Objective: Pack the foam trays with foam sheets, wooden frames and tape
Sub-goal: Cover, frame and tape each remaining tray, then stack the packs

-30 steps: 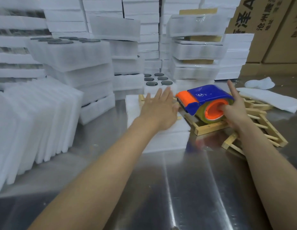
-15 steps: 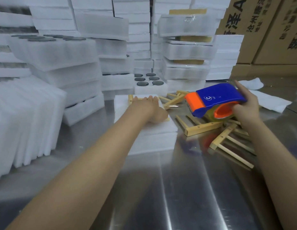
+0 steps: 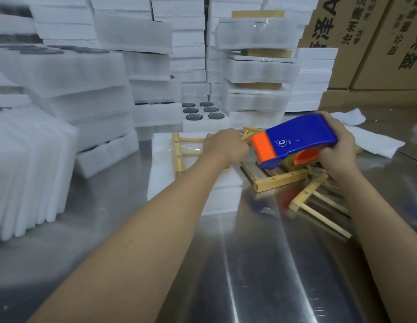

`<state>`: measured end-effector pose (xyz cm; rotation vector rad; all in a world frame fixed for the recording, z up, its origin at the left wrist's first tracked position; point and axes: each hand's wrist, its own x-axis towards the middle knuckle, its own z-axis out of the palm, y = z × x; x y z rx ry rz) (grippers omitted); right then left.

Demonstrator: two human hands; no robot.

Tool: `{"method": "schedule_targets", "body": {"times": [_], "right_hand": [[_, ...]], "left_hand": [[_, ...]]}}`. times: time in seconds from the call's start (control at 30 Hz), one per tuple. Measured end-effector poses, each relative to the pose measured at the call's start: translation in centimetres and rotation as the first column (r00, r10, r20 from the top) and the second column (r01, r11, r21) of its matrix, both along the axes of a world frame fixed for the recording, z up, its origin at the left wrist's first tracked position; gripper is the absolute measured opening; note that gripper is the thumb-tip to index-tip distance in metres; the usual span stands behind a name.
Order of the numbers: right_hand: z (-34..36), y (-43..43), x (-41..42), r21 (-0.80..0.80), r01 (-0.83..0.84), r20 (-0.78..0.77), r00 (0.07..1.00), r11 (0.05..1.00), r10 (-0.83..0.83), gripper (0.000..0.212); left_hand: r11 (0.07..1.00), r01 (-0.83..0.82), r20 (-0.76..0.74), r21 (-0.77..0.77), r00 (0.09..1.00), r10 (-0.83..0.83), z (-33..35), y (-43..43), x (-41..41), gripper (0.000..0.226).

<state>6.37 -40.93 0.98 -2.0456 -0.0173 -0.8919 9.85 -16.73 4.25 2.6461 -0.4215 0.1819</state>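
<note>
Left hand isn't flat any more. A second ago it lay spread on the foam tray; now it's bunched at the right edge of the wooden frame lying on that tray. Its fingers are curled under, and I can't tell what they pinch. The tape dispenser has swung in just right of the tray, orange nose tipped down, almost at that fist. Right hand grips its blue rear, fingers wrapped over. Loose wooden frames lie on the worktop right of the tray.
</note>
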Motion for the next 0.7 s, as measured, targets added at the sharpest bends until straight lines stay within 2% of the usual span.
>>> {"method": "schedule_targets", "body": {"times": [0.13,0.27,0.37,0.4,0.43,0.5,0.57,0.6,0.67,0.7], "right_hand": [[0.7,0.9,-0.1,-0.095,0.022,0.061,0.998,0.995,-0.017,0.059],[1.6,1.9,-0.2,-0.236,0.144,0.140,0.984,0.961,-0.113,0.064],[1.6,2.5,-0.3,-0.434,0.282,0.173,0.958,0.855,-0.228,0.071],[1.5,2.4,-0.4,-0.429,0.320,0.193,0.946,0.844,-0.261,0.070],[1.6,2.2,-0.5,-0.338,0.361,0.218,0.928,0.869,-0.301,0.067],[2.3,1.5,-0.6,0.023,0.405,0.217,0.891,0.914,-0.400,0.060],[2.6,-0.1,-0.8,0.323,0.416,0.054,0.888,0.850,-0.456,0.065],[2.5,-1.1,-0.9,0.385,0.445,-0.093,0.890,0.808,-0.446,0.067],[1.9,-2.1,-1.0,0.409,0.485,-0.381,0.860,0.772,-0.339,0.067],[1.6,-2.1,-1.0,0.435,0.469,-0.456,0.851,0.769,-0.262,0.066]], "left_hand": [[1.000,0.022,0.064,-0.015,0.998,-0.021,-0.3,0.0,0.1,0.018],[0.996,0.086,0.102,0.000,0.991,-0.086,-0.4,0.1,-0.1,0.007],[0.990,0.121,0.159,-0.079,0.981,-0.107,-0.2,0.5,-0.1,0.011],[0.988,0.121,0.175,-0.093,0.979,-0.104,-0.3,0.6,-0.1,0.011],[0.989,0.113,0.182,-0.098,0.979,-0.094,-0.3,0.6,0.0,0.010],[0.990,0.090,0.155,-0.105,0.985,-0.073,-0.5,0.5,0.3,0.010],[0.993,0.073,0.110,-0.092,0.992,-0.063,-0.6,0.3,0.6,0.011],[0.996,0.064,0.099,-0.066,0.993,-0.058,-0.6,0.2,0.8,0.014],[0.999,0.048,0.083,-0.003,0.995,-0.048,-0.6,0.0,0.8,0.023],[0.999,0.046,0.072,0.029,0.996,-0.048,-0.6,0.0,0.8,0.025]]}}
